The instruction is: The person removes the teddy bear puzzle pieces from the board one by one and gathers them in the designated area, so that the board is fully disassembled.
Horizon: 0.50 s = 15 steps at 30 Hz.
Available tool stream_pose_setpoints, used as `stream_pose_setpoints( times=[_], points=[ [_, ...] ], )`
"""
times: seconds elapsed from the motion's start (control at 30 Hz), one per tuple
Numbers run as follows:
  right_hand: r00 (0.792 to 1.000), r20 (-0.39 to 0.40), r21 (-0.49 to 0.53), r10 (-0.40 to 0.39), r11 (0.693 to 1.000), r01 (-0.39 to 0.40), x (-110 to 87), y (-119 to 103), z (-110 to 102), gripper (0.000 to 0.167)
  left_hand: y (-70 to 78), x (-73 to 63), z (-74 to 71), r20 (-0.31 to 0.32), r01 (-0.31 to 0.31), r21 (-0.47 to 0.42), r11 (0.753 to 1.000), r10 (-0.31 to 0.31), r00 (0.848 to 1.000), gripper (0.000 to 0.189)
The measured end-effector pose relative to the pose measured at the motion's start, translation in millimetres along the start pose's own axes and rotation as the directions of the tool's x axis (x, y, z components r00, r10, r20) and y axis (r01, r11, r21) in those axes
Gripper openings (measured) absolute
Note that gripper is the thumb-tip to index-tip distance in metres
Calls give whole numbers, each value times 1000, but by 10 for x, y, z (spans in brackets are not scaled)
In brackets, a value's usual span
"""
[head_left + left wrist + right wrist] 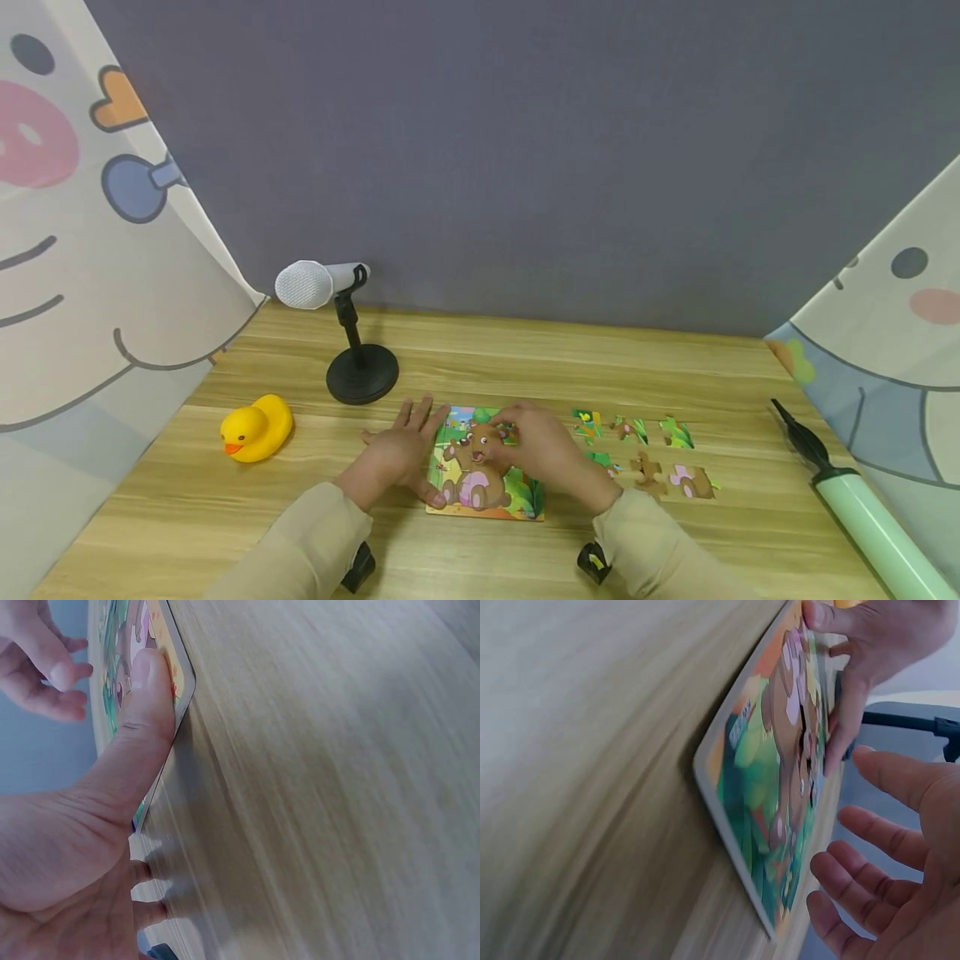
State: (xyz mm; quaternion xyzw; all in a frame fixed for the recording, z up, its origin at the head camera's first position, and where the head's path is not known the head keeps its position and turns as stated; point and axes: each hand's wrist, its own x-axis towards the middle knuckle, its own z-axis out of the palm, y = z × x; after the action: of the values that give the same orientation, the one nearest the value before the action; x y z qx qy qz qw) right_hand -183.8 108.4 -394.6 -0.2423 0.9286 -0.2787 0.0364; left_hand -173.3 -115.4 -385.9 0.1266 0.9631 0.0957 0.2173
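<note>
Lying flat: puzzle board (487,467), printed with brown, pink-bellied bear (476,486).

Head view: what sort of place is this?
Probably a small staged tabletop booth, though the wider room is out of view: a wood-grain surface with a plain grey backdrop behind and cartoon-print coverings on both sides.

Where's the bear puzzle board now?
The bear puzzle board lies low centre in the head view, with the left hand at its left edge, loose puzzle pieces to its right.
</note>
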Motion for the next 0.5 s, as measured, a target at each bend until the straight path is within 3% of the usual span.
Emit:
stream_pose_setpoints(
  times=[0.5],
  points=[
    [999, 33, -134, 9, 991, -4, 238, -182, 215, 33, -2, 18, 10, 13, 3, 26, 1000, -3, 1000, 130]
  ],
)
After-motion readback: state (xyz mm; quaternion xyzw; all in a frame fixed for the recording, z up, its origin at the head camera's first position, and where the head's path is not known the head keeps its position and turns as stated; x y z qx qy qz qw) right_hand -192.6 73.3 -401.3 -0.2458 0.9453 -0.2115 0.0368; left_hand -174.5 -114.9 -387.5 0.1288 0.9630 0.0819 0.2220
